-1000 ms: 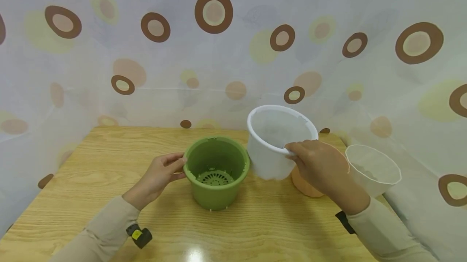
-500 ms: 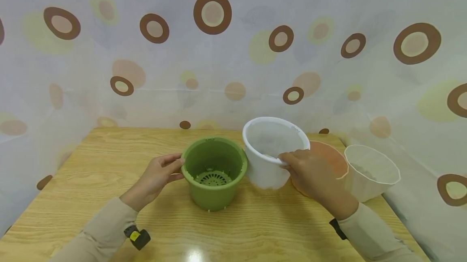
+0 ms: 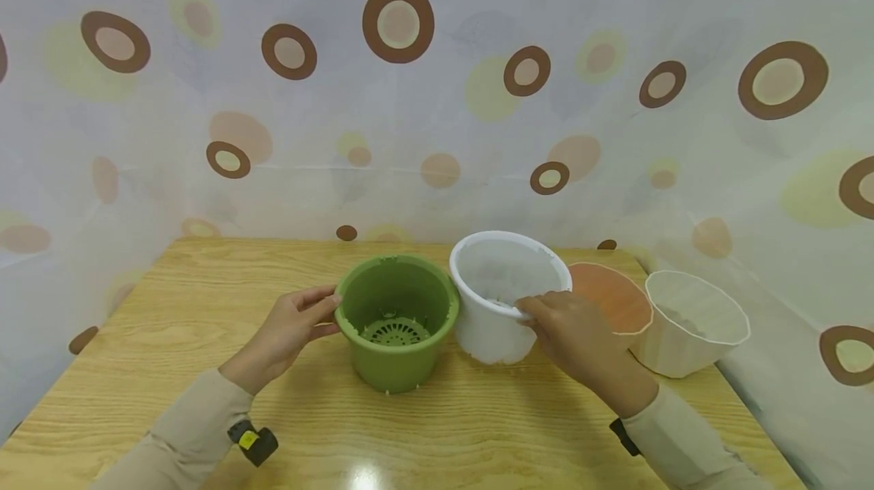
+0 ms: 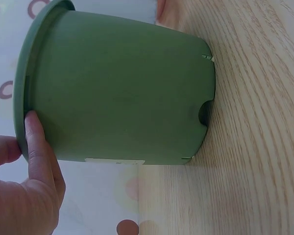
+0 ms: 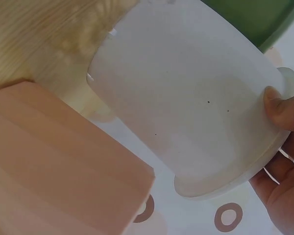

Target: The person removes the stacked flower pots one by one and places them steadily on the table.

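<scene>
A green plastic flower pot [image 3: 392, 367] with a slotted bottom stands upright on the wooden table. My left hand [image 3: 290, 331] pinches its rim, thumb and fingers on either side, as the left wrist view shows too. Close to its right is a white flower pot [image 3: 493, 332], slightly tilted, its rim almost against the green one. The near right part of that white rim is gripped by my right hand [image 3: 580, 342]. In the right wrist view the thumb [image 5: 279, 110] presses the white pot's outer wall under the rim. Whether its base fully touches the table, I cannot tell.
An orange fluted pot [image 3: 608, 294] stands right of the white one, partly behind my right hand. Beside it, near the table's right edge, is a cream fluted pot [image 3: 683, 350]. A patterned sheet [image 3: 437, 111] hangs behind the wooden table [image 3: 437, 437].
The white pot has come down and to the left in my right hand, beside the green pot. More of the orange pot now shows. My left hand and the green pot have barely shifted.
</scene>
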Action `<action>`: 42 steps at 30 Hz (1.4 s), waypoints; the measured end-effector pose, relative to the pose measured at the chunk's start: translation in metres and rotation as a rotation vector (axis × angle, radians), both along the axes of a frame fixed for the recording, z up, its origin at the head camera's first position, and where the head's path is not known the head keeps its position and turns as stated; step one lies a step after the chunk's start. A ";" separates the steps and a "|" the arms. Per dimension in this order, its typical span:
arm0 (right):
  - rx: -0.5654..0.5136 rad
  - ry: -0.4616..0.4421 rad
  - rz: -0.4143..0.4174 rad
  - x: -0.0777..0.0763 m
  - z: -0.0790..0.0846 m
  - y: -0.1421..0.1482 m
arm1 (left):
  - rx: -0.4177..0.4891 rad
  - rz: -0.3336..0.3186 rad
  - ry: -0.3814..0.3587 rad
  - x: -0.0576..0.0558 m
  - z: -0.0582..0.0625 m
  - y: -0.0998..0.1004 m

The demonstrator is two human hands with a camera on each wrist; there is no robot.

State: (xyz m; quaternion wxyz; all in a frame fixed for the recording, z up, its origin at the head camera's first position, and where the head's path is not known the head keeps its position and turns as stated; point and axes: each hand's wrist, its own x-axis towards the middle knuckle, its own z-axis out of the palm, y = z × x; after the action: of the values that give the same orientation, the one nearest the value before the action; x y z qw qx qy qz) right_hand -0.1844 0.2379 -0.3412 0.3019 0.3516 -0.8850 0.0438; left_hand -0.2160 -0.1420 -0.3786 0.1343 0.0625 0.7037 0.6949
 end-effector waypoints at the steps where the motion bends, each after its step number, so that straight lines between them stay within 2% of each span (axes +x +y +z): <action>1: 0.000 -0.001 -0.001 0.000 -0.001 0.000 | 0.001 -0.001 0.001 0.000 0.000 0.000; 13: -0.017 -0.042 -0.003 -0.001 -0.017 0.005 | 0.004 -0.004 0.003 -0.001 0.001 0.001; 20: -0.021 -0.061 -0.020 0.000 -0.020 0.006 | 0.003 -0.006 0.015 -0.001 0.003 -0.001; 33: 0.005 -0.042 -0.016 -0.001 -0.031 0.009 | 0.000 -0.001 0.018 0.000 0.003 -0.003; 42: -0.046 -0.074 0.005 -0.002 -0.035 0.007 | -0.011 0.005 0.012 -0.001 0.003 -0.005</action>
State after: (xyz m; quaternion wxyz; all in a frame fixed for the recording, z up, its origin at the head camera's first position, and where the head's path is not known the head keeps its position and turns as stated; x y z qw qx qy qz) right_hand -0.1860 0.2444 -0.3759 0.2769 0.3449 -0.8935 0.0780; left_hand -0.2167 -0.1474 -0.3754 0.1286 0.0640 0.7084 0.6910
